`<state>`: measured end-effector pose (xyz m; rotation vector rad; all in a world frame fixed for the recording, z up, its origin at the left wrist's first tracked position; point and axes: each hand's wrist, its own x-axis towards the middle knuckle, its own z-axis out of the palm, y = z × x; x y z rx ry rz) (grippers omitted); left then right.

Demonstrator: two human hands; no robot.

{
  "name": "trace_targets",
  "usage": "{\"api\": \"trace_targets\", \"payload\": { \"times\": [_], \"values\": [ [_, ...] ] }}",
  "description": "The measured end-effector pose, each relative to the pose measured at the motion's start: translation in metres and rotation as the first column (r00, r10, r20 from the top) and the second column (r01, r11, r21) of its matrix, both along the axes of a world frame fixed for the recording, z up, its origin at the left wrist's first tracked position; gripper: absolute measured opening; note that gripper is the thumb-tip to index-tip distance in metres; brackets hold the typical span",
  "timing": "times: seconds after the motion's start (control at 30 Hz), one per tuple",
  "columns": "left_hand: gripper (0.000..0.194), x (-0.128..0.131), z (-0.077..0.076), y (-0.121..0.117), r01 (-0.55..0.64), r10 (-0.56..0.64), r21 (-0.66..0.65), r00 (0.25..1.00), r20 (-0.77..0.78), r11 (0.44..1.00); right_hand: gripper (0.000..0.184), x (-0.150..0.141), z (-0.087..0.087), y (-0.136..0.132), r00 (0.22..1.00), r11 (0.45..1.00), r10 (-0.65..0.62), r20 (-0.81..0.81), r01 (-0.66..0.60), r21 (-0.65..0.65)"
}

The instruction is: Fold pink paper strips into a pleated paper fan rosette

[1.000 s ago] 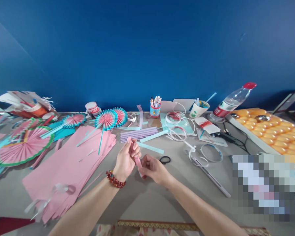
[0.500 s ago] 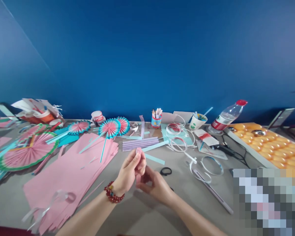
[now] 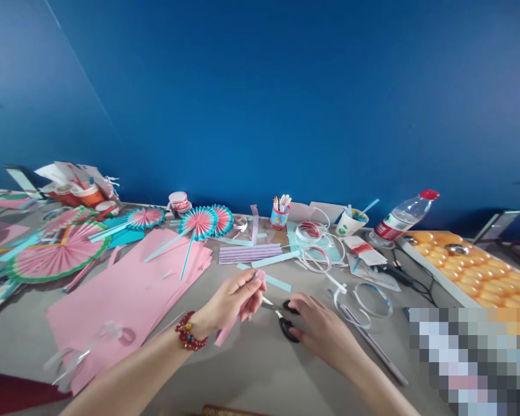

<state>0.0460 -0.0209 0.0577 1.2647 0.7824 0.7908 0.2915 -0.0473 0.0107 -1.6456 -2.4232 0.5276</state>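
Note:
My left hand (image 3: 234, 300), with a red bead bracelet on the wrist, pinches a folded pink paper strip (image 3: 231, 326) that slants down toward me. My right hand (image 3: 318, 329) rests over small black-handled scissors (image 3: 283, 320) on the grey table (image 3: 251, 370), fingers curled on the handles; the blades point toward the strip. A stack of pink paper sheets (image 3: 121, 294) lies to the left of my left hand.
Pink-and-teal paper fans (image 3: 199, 222) and a large fan (image 3: 56, 257) lie at the back left. Purple strips (image 3: 249, 253), a pen cup (image 3: 278, 216), a paper cup (image 3: 349, 222), tape rings (image 3: 314, 257), a lying water bottle (image 3: 401, 222) and a tray of orange balls (image 3: 481, 260) fill the back and right.
My right hand let go of the pink strip and moved right onto the scissors. My left hand keeps the strip, now held lower.

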Motion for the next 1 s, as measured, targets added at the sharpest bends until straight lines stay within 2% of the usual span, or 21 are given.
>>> {"api": "trace_targets", "payload": {
  "times": [0.17,0.3,0.4,0.47,0.53,0.6,0.67,0.73,0.8,1.0],
  "values": [
    [0.037,-0.005,-0.003,0.001,0.090,-0.078,0.086,0.988,-0.132,0.992,0.021,-0.006,0.002,-0.002,0.991,0.996,0.001,0.132,-0.014,0.093],
    [0.035,-0.007,-0.007,0.001,0.117,-0.108,0.059,0.985,-0.135,0.991,0.016,-0.012,0.012,0.001,0.979,0.999,-0.051,0.195,0.050,0.009],
    [0.036,-0.006,-0.009,0.003,0.127,-0.119,0.051,0.984,-0.134,0.991,0.013,-0.008,0.016,0.006,0.980,0.986,-0.147,0.133,0.157,-0.063],
    [0.036,-0.006,-0.009,0.004,0.129,-0.122,0.055,0.987,-0.108,0.990,0.010,0.001,0.016,0.009,0.980,0.969,-0.197,-0.005,0.194,-0.153],
    [0.037,-0.007,-0.009,0.005,0.127,-0.123,0.054,0.990,-0.070,0.990,0.012,0.010,0.015,0.014,0.945,0.935,-0.227,-0.235,0.144,-0.324],
    [0.038,-0.008,-0.009,0.007,0.123,-0.122,0.044,0.992,-0.037,0.991,0.024,0.015,0.014,0.018,0.830,0.872,-0.298,-0.471,0.035,-0.489],
    [0.037,-0.009,-0.010,0.008,0.117,-0.116,0.035,0.993,-0.013,0.993,0.037,0.013,0.015,0.021,0.697,0.831,-0.355,-0.623,-0.070,-0.552],
    [0.036,-0.011,-0.010,0.009,0.118,-0.118,0.037,0.993,-0.005,0.992,0.048,0.003,0.015,0.025,0.627,0.826,-0.344,-0.699,-0.152,-0.542],
    [0.035,-0.013,-0.011,0.010,0.115,-0.115,0.043,0.993,-0.004,0.992,0.053,-0.008,0.014,0.029,0.627,0.830,-0.282,-0.726,-0.220,-0.512],
    [0.035,-0.017,-0.020,0.013,0.102,-0.102,-0.026,0.995,0.004,0.994,0.048,-0.024,0.006,0.041,0.753,0.876,-0.051,-0.656,-0.282,-0.391]
  ]
}}
